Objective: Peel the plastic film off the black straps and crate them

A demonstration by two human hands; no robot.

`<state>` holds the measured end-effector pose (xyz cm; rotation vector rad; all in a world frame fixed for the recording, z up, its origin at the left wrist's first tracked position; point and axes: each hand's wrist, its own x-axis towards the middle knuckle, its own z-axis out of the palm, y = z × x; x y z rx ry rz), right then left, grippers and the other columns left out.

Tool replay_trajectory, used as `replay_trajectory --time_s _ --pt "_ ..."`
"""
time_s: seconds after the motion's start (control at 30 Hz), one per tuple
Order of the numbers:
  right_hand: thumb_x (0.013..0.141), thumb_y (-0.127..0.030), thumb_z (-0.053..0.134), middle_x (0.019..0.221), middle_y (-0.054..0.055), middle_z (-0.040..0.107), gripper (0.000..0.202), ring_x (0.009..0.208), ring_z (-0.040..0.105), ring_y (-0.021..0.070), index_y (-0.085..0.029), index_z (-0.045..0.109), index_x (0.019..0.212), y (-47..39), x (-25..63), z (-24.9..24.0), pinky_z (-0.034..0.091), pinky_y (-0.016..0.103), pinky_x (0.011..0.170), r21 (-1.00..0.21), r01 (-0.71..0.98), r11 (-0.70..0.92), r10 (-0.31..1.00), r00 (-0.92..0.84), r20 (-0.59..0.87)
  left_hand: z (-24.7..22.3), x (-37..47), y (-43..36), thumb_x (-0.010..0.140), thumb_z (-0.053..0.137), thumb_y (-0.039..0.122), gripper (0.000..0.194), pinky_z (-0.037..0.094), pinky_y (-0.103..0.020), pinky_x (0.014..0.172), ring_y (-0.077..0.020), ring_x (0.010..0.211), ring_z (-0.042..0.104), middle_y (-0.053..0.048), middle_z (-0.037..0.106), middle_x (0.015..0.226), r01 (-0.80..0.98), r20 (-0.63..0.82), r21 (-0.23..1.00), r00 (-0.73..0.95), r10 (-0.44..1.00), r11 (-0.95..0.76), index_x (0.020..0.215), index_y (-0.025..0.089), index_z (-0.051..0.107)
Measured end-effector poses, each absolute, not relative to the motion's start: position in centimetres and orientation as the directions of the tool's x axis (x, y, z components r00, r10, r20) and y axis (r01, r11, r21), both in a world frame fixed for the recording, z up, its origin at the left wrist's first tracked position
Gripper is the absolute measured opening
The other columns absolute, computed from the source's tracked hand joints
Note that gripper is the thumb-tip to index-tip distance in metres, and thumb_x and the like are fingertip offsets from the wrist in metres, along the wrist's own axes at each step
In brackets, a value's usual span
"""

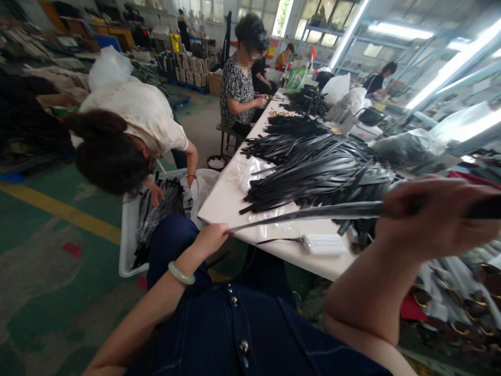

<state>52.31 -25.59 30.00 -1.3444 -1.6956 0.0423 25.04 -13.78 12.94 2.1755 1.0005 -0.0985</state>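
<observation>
A long dark strap (309,213) stretches across in front of me, over the near edge of the table. My left hand (211,239) pinches its left end above my knee. At the right, my right hand (434,219) is raised and closed round the strap, and a dark length sticks out past the fist. The right hand is slightly blurred. Behind the strap, a large heap of black straps (313,167) lies on the white table (223,201). Below the strap, a white box-shaped device (324,244) with a dark cord rests near the table edge.
To my left, a person (133,115) bends over a white bin (125,250) of dark straps, both hands in it. Another person (240,83) sits along the table. Clear plastic bags (254,172) lie beside the heap. Wrapped pieces with metal rings (450,292) are at the lower right.
</observation>
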Motion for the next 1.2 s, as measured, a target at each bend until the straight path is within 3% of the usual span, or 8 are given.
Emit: replay_trajectory --time_s 0.07,0.13,0.27,0.37,0.47,0.67,1.0,1.2 --pt "0.093 -0.049 0.050 0.104 0.010 0.067 0.033 0.095 0.064 0.0238 -0.023 0.067 0.102 -24.4 48.7 27.0 0.051 0.037 0.077 -0.544 0.750 0.376 0.845 -0.036 0.534 14.4 25.1 -13.8 0.092 0.035 0.015 0.027 0.045 -0.035 0.086 -0.0243 0.097 0.060 -0.014 0.065 0.100 0.738 -0.178 0.475 0.615 0.768 -0.480 0.099 0.012 0.061" --pt "0.082 -0.045 0.066 0.120 0.013 0.064 0.047 0.103 0.063 0.0273 -0.019 0.061 0.121 -22.8 44.7 22.8 0.050 0.037 0.082 -0.549 0.766 0.335 0.933 -0.185 0.310 15.9 25.0 -14.0 0.092 0.038 0.016 0.022 0.045 -0.034 0.083 -0.0235 0.092 0.060 -0.011 0.064 0.093 0.753 -0.004 0.323 0.607 0.794 -0.574 0.095 0.014 0.060" --pt "0.090 -0.031 0.054 0.083 0.009 0.072 0.024 0.076 0.067 0.0204 -0.012 0.067 0.095 -20.3 40.5 17.0 0.047 0.028 0.068 -0.655 0.754 0.046 0.946 -0.244 -0.214 17.3 23.3 -14.3 0.092 0.043 0.014 0.016 0.047 -0.032 0.075 -0.0227 0.086 0.059 -0.008 0.063 0.089 0.730 0.111 0.097 0.668 0.736 -0.677 0.090 0.015 0.059" --pt "0.094 -0.032 0.047 0.077 0.005 0.071 0.030 0.072 0.066 0.0174 -0.014 0.064 0.112 -19.9 41.2 16.7 0.046 0.026 0.069 -0.681 0.727 0.089 0.958 -0.250 -0.141 17.3 20.8 -13.9 0.090 0.045 0.012 0.014 0.048 -0.033 0.070 -0.0248 0.087 0.060 -0.009 0.063 0.089 0.772 0.080 0.025 0.632 0.771 -0.635 0.088 0.015 0.059" --pt "0.091 -0.024 0.049 0.091 0.006 0.072 0.051 0.077 0.067 0.0190 -0.022 0.046 0.141 -19.8 42.3 18.1 0.044 0.026 0.070 -0.505 0.815 0.283 0.940 -0.341 -0.025 17.0 18.7 -13.3 0.090 0.045 0.012 0.015 0.049 -0.035 0.068 -0.0258 0.084 0.063 -0.009 0.065 0.087 0.801 0.027 0.017 0.598 0.801 -0.598 0.088 0.014 0.060" --pt "0.078 -0.017 0.057 0.081 0.007 0.072 0.044 0.071 0.066 0.0218 -0.022 0.064 0.121 -19.6 41.6 19.7 0.038 0.026 0.060 -0.127 0.904 0.408 0.904 -0.420 -0.080 17.0 18.9 -12.8 0.090 0.046 0.014 0.015 0.050 -0.034 0.069 -0.0256 0.083 0.065 -0.009 0.067 0.086 0.760 -0.006 0.087 0.646 0.763 -0.644 0.086 0.015 0.061" --pt "0.079 -0.015 0.054 0.081 0.011 0.072 0.019 0.074 0.067 0.0237 -0.013 0.068 0.090 -20.6 38.9 18.1 0.039 0.028 0.062 -0.173 0.955 0.243 0.949 -0.271 -0.161 16.9 24.2 -13.8 0.091 0.048 0.025 0.018 0.050 -0.032 0.076 -0.0216 0.085 0.065 -0.007 0.068 0.091 0.608 -0.089 0.413 0.768 0.634 -0.679 0.096 0.016 0.062" --pt "0.079 -0.016 0.054 0.096 0.007 0.073 0.031 0.084 0.067 0.0223 -0.021 0.069 0.105 -19.6 43.1 19.1 0.043 0.027 0.072 -0.349 0.908 0.233 0.963 -0.264 -0.045 16.7 20.1 -12.1 0.090 0.053 0.026 0.017 0.050 -0.034 0.079 -0.0250 0.091 0.066 -0.012 0.069 0.095 0.752 -0.094 0.276 0.641 0.762 -0.598 0.095 0.014 0.063"
